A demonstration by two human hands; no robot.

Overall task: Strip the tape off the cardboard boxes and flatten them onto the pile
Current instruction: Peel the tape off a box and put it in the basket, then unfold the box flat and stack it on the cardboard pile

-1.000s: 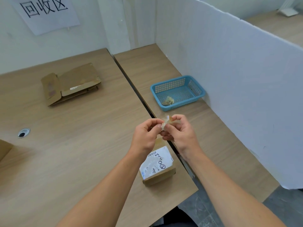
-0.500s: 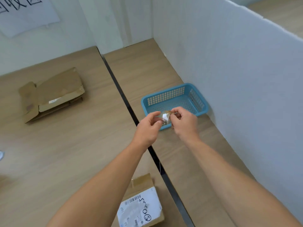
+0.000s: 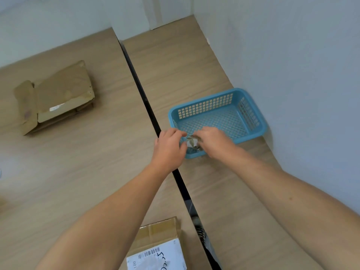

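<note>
Tape (image 3: 191, 142) between both hands, over basket (image 3: 251, 133).

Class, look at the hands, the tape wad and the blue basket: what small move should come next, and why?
Probably let go of the tape wad so it drops in. Both the left hand and right hand pinch it right above the near corner of the blue basket, and the labelled box waits unflattened.

Both hands (image 3: 191, 141) (pinching tape wad (image 3: 191, 142)) over blue basket (image 3: 251, 112)
</note>
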